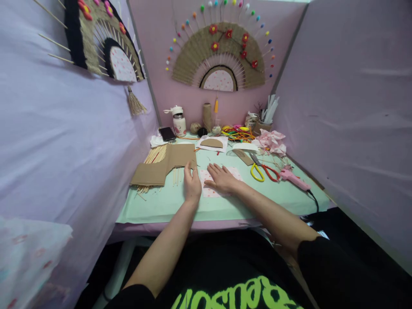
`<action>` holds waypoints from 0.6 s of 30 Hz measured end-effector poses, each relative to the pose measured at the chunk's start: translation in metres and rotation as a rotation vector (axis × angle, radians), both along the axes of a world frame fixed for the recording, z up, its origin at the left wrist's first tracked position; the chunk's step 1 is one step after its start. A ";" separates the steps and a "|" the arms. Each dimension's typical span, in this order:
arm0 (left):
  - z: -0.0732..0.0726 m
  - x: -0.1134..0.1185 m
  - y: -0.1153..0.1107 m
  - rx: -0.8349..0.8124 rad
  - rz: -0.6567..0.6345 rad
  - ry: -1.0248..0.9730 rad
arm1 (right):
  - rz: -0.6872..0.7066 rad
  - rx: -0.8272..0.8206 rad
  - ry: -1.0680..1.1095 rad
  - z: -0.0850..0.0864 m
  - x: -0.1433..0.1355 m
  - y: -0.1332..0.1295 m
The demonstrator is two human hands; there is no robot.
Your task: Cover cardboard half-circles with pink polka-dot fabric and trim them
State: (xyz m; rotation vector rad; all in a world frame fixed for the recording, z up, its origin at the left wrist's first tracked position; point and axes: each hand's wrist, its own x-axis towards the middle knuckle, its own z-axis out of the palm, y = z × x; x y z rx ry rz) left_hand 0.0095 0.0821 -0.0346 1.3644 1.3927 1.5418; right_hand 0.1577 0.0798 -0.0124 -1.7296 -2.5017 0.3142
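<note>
A pink patterned sheet (212,192) lies flat on the pale green table cover. My right hand (222,178) rests palm down on it with the fingers stretched out, hiding its middle. Beside the sheet's left edge stands my left hand (192,183), turned on its side, fingers extended and holding nothing. Just left of that hand is a piece of brown cardboard (182,155), with another cardboard piece (149,174) and thin wooden sticks (156,154) around it. Behind my hands a half-round cardboard piece (211,143) sits on a pale sheet.
Scissors (260,167) with yellow and red handles and a pink glue gun (295,179) lie to the right. A white bottle (179,122), a phone (167,134), coloured cords (240,134) and crumpled pink material (270,140) stand or lie along the back. A decorated fan (189,60) hangs on the wall.
</note>
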 end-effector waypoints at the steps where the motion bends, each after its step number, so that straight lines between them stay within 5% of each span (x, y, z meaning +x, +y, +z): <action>1: 0.000 0.000 0.000 0.000 0.002 -0.002 | 0.006 0.003 0.001 0.002 -0.002 -0.001; 8: 0.004 0.001 -0.001 0.031 -0.019 -0.052 | 0.153 0.013 -0.001 0.000 -0.019 -0.016; 18: 0.007 0.000 -0.007 0.086 -0.053 -0.028 | 0.171 0.037 0.162 0.008 -0.006 -0.026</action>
